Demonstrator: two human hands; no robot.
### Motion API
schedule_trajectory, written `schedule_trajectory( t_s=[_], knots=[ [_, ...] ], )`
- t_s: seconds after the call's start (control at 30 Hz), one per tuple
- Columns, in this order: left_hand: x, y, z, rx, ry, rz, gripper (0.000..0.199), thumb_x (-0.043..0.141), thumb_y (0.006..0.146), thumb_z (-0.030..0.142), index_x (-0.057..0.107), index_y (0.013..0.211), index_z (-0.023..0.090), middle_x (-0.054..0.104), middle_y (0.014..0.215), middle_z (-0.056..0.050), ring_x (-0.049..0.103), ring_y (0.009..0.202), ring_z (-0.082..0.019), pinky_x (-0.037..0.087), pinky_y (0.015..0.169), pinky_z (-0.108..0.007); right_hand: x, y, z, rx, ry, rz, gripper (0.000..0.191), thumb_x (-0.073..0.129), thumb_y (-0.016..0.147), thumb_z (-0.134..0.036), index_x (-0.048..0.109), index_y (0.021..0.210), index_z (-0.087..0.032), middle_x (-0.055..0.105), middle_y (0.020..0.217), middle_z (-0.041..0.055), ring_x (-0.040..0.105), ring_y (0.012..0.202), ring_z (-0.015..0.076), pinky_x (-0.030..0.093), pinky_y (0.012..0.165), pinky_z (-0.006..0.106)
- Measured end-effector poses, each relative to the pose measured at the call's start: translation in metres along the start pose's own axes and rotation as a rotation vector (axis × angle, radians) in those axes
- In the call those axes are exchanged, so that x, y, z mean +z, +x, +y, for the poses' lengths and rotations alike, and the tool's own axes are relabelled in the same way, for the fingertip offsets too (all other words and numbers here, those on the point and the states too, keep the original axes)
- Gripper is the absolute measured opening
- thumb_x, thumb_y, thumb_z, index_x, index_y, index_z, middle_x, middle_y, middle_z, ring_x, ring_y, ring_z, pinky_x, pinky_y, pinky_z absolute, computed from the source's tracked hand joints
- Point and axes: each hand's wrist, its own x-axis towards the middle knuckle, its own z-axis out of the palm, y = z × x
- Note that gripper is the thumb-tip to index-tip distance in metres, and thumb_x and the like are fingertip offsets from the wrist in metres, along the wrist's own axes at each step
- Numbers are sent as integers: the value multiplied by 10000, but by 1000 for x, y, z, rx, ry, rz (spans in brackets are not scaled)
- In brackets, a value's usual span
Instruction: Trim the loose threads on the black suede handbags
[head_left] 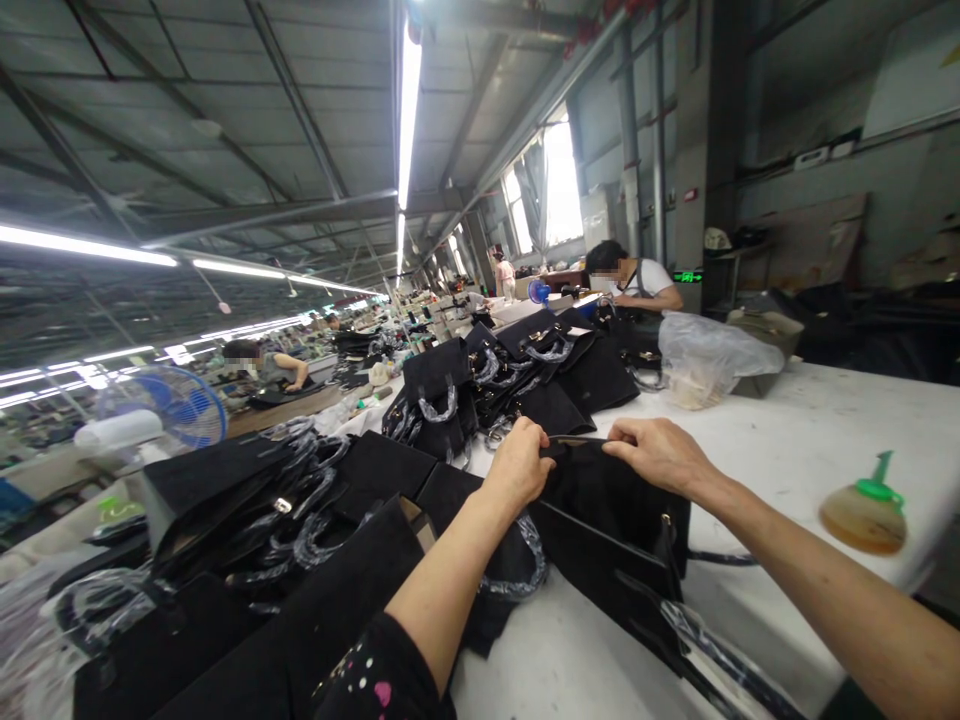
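A black handbag (607,530) stands tilted on the white table in front of me, its handles wrapped in clear plastic. My left hand (521,460) pinches the left part of its far top edge. With thumb and fingers, my right hand (651,452) grips the same edge farther right. Between the hands, a strip of the edge shows a lighter lining. Close beside my left forearm lie more black handbags (315,620), also with plastic-wrapped handles.
A heap of black bags (517,365) lies at the table's far side, beside a clear plastic bag (705,360). On the right stands a green-topped bottle (864,512) with amber liquid. A blue fan (180,410) is at left. Co-workers (637,280) sit farther back.
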Motion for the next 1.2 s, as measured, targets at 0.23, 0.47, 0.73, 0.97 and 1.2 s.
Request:
schedule_trajectory(
  t_s=[0.23, 0.47, 0.73, 0.97, 1.2],
  knots=[
    [9, 8, -2, 15, 25, 48, 150, 702, 785, 320, 630, 750, 193, 609, 862, -8, 586, 824, -176, 439, 744, -275, 2, 0, 2, -17, -13, 1, 235, 541, 817, -459, 658, 758, -264, 643, 676, -23, 565, 646, 155, 289, 554, 262],
    [6, 10, 4, 5, 132, 61, 152, 614, 845, 298, 599, 739, 190, 648, 839, -23, 603, 819, -195, 428, 720, -283, -2, 5, 3, 21, 10, -18, 228, 554, 809, -435, 665, 731, -251, 646, 665, -15, 569, 652, 158, 297, 561, 265],
    [5, 11, 7, -34, 152, 48, 158, 571, 853, 296, 587, 731, 196, 654, 841, -34, 604, 793, -200, 443, 720, -293, -1, 6, 1, 0, -26, -17, 227, 544, 822, -422, 658, 728, -250, 647, 669, -8, 566, 655, 161, 295, 565, 269],
    [8, 13, 6, -58, 166, 50, 140, 555, 850, 278, 598, 749, 192, 657, 848, -45, 607, 808, -204, 443, 742, -298, -2, 5, -12, -17, -191, -35, 248, 499, 860, -417, 626, 746, -237, 655, 716, 19, 574, 694, 187, 274, 557, 280],
    [11, 10, 5, -66, 110, 98, 155, 579, 841, 308, 555, 739, 194, 633, 795, -30, 602, 776, -195, 429, 716, -287, 16, 21, -45, -168, -233, -81, 207, 501, 887, -381, 644, 926, -237, 696, 919, 57, 630, 823, 214, 313, 591, 284]
  ],
)
